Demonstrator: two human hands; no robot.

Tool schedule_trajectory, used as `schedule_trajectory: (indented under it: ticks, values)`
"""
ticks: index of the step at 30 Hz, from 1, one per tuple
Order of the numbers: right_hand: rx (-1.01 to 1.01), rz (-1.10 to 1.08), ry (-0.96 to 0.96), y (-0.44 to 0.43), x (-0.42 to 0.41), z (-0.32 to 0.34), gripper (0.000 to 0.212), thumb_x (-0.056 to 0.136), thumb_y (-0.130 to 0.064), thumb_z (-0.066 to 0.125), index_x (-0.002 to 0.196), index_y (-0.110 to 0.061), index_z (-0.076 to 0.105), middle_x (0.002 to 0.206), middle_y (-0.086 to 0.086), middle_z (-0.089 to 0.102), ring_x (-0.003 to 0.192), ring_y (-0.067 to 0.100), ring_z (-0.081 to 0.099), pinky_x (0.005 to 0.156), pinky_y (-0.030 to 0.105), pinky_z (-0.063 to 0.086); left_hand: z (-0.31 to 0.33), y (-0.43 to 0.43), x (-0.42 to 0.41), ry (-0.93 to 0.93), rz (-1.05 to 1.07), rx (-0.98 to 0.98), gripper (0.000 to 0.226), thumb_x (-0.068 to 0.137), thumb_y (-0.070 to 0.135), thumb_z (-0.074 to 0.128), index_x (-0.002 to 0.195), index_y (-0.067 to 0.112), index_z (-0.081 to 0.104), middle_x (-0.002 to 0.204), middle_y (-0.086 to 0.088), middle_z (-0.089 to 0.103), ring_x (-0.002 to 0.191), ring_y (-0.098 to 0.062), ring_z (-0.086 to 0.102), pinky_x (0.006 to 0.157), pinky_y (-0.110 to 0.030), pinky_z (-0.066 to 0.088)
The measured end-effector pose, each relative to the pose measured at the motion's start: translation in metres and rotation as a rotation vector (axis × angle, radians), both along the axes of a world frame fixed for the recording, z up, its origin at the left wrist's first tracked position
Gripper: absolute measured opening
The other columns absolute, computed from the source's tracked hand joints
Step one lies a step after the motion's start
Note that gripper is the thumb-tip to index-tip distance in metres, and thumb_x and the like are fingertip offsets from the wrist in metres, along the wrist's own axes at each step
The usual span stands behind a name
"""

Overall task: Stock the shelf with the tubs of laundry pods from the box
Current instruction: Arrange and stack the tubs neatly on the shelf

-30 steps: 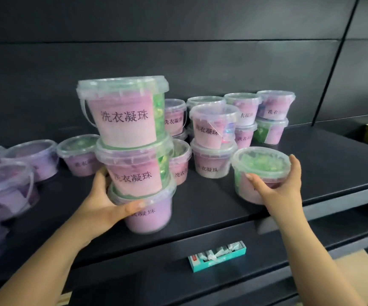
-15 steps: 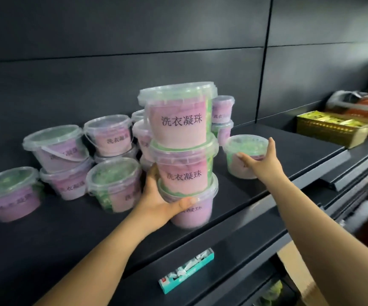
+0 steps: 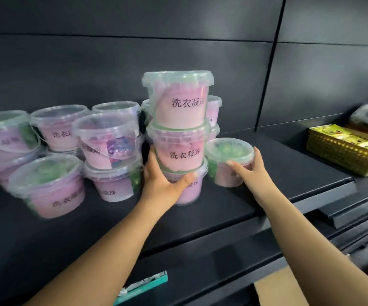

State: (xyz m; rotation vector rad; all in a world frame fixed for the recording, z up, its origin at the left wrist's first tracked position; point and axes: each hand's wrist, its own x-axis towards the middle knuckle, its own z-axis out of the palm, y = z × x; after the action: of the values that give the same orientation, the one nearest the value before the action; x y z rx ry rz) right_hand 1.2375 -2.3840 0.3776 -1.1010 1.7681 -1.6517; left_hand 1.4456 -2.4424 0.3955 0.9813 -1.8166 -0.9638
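Observation:
A stack of three clear tubs with pink labels [image 3: 179, 120] stands on the black shelf [image 3: 256, 195]. My left hand [image 3: 163, 180] grips the bottom tub of that stack, thumb across its front. Right beside the stack sits a single tub with green pods [image 3: 228, 160], and my right hand [image 3: 251, 171] grips its side, fingers curled round the rim. Several more tubs [image 3: 110, 155] stand singly and in stacks to the left and behind. The cardboard box [image 3: 282, 288] shows only as a corner at the bottom.
A yellow carton of packets [image 3: 344, 149] sits on the neighbouring shelf at right. A teal packet [image 3: 143, 288] lies on the lower shelf in front. A dark back panel rises behind the tubs. Bare shelf surface lies right of the single tub.
The camera view has shifted and closed in on the shelf. Both hands keep their hold; the single tub now stands closer to the stack.

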Motion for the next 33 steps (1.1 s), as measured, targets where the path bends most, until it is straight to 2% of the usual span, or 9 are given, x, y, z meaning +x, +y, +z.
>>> schedule_trajectory:
  ticks: [6, 10, 13, 15, 18, 22, 25, 29, 33]
  values:
    - [0.035, 0.026, 0.018, -0.007, 0.000, -0.001, 0.114, 0.049, -0.064, 0.073, 0.141, -0.018, 0.022, 0.136, 0.002, 0.049, 0.122, 0.018, 0.050, 0.104, 0.041, 0.042, 0.001, -0.005, -0.009, -0.047, 0.067, 0.005, 0.115, 0.067, 0.052, 0.070, 0.146, 0.026, -0.009, 0.155, -0.001, 0.006, 0.142, -0.017, 0.013, 0.110, -0.032, 0.019]
    - [0.001, -0.064, 0.153, 0.000, 0.010, 0.002, 0.061, 0.071, -0.042, 0.074, 0.119, -0.017, 0.045, 0.124, 0.004, 0.053, 0.117, 0.023, 0.050, 0.097, 0.036, 0.044, 0.009, 0.003, 0.010, -0.292, 0.063, -0.042, 0.092, 0.081, 0.052, 0.055, 0.147, 0.027, -0.004, 0.155, 0.004, 0.016, 0.139, -0.018, 0.026, 0.111, -0.034, 0.024]
    - [-0.049, -0.191, 0.405, 0.014, 0.025, 0.007, 0.061, 0.080, -0.031, 0.069, 0.132, -0.014, 0.042, 0.134, 0.002, 0.042, 0.127, 0.013, 0.032, 0.099, 0.021, 0.028, 0.029, 0.016, 0.038, -0.309, 0.187, -0.209, 0.061, 0.083, 0.046, 0.055, 0.137, 0.025, 0.037, 0.116, 0.015, 0.055, 0.099, -0.006, 0.057, 0.090, -0.026, 0.043]
    - [-0.101, -0.227, 0.498, 0.018, 0.045, 0.012, 0.067, 0.081, -0.030, 0.069, 0.137, -0.011, 0.037, 0.142, 0.004, 0.035, 0.131, 0.015, 0.028, 0.099, 0.016, 0.020, 0.044, 0.016, 0.060, -0.183, 0.296, -0.382, 0.039, 0.082, 0.036, 0.062, 0.117, 0.018, 0.059, 0.091, 0.015, 0.057, 0.079, -0.004, 0.055, 0.079, -0.020, 0.044]
    - [-0.190, -0.218, 0.582, 0.015, 0.082, 0.019, 0.083, 0.073, -0.041, 0.071, 0.138, -0.005, 0.035, 0.145, 0.011, 0.034, 0.134, 0.023, 0.028, 0.107, 0.022, 0.018, 0.063, 0.001, 0.087, -0.177, 0.464, -0.679, 0.038, 0.077, 0.034, 0.066, 0.108, 0.011, 0.063, 0.109, -0.004, 0.054, 0.102, -0.021, 0.051, 0.095, -0.024, 0.033]
    - [-0.174, -0.080, 0.531, -0.005, 0.118, 0.016, 0.096, 0.070, -0.028, 0.079, 0.142, 0.001, 0.022, 0.147, 0.017, 0.030, 0.139, 0.030, 0.023, 0.115, 0.035, 0.017, 0.070, -0.033, 0.101, -0.267, 0.475, -0.478, 0.069, 0.070, 0.033, 0.076, 0.131, 0.023, 0.045, 0.143, -0.008, 0.027, 0.134, -0.025, 0.025, 0.109, -0.029, 0.019]
    - [-0.167, -0.112, 0.546, -0.018, 0.126, 0.012, 0.097, 0.073, -0.025, 0.077, 0.145, -0.002, 0.015, 0.151, 0.013, 0.024, 0.141, 0.026, 0.019, 0.111, 0.022, 0.010, 0.066, -0.049, 0.100, -0.256, 0.419, -0.341, 0.075, 0.069, 0.036, 0.076, 0.134, 0.025, 0.039, 0.147, -0.007, 0.017, 0.137, -0.021, 0.021, 0.109, -0.025, 0.016]
    - [-0.178, -0.128, 0.503, -0.025, 0.123, 0.008, 0.094, 0.075, -0.023, 0.075, 0.145, -0.004, 0.015, 0.151, 0.011, 0.024, 0.141, 0.024, 0.020, 0.112, 0.025, 0.013, 0.060, -0.059, 0.104, -0.183, 0.409, -0.363, 0.063, 0.068, 0.032, 0.078, 0.122, 0.017, 0.051, 0.143, -0.007, 0.026, 0.134, -0.016, 0.026, 0.096, -0.008, 0.013]
    - [-0.167, -0.157, 0.508, -0.027, 0.130, 0.007, 0.088, 0.079, -0.022, 0.072, 0.145, -0.007, 0.015, 0.152, 0.013, 0.019, 0.142, 0.023, 0.014, 0.110, 0.020, 0.008, 0.063, -0.054, 0.115, -0.101, 0.405, -0.409, 0.058, 0.064, 0.031, 0.080, 0.116, 0.018, 0.057, 0.140, -0.004, 0.033, 0.132, -0.011, 0.030, 0.099, -0.009, 0.015]
